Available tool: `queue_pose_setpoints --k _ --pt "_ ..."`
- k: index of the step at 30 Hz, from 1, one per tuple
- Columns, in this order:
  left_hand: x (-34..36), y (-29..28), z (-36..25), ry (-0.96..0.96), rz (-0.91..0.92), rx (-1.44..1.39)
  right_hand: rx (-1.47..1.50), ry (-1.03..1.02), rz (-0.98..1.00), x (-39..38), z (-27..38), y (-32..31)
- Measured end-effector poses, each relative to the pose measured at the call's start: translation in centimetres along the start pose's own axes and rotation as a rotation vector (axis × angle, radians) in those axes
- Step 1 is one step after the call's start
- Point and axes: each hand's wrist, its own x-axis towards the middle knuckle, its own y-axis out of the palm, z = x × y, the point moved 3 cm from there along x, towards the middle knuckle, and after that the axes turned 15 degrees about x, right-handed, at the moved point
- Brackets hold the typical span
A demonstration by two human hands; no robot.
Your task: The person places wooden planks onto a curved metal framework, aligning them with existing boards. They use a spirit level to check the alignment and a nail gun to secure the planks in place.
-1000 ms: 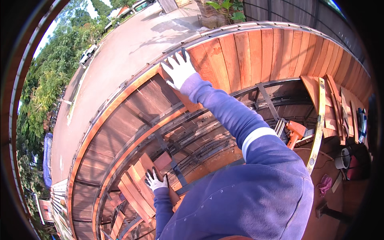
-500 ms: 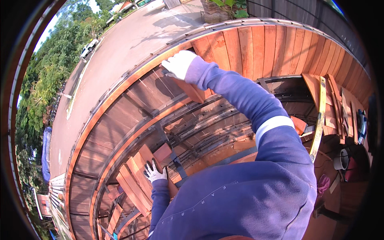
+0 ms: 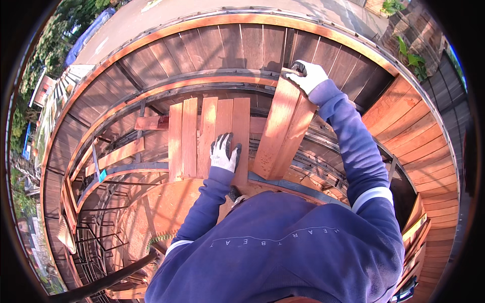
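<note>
My right hand (image 3: 309,77), in a white glove with dark fingertips, is closed on the upper end of two reddish-brown wooden boards (image 3: 279,123). These stand tilted, touching each other along their length. Farther left, my left hand (image 3: 224,153), gloved the same way, lies with its fingers spread on a row of similar wooden planks (image 3: 208,116). The planks rest side by side across the curved frame, with a narrow gap among them. My left palm covers part of the planks' lower half.
A curved wall rim (image 3: 212,22) arcs around the far side, with weathered boards inside it. New reddish boards (image 3: 411,118) line the right wall. Dark metal frame rails (image 3: 303,189) run below, with open gaps between them. A dark bar (image 3: 108,278) crosses at the lower left.
The view has swung toward the right. My right hand, earlier up at the wall rim with a board, is now lower inside the wall, nearer the plank row. My left hand stays on the planks.
</note>
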Motion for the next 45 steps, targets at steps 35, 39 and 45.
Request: queue_pose_setpoints --k 35,39,45 --pt "-18.5 6.4 6.7 -1.041 0.434 -1.921 0.614 0.297 0.202 6.1 -19.1 15.7" --pt "-15.8 3.0 4.7 -1.222 0.471 -1.499 0.443 0.391 0.186 3.6 -20.6 16.6" --pt "-16.6 7.2 5.0 -0.607 0.689 -1.283 -0.020 0.155 0.133 3.7 -15.5 18.5"
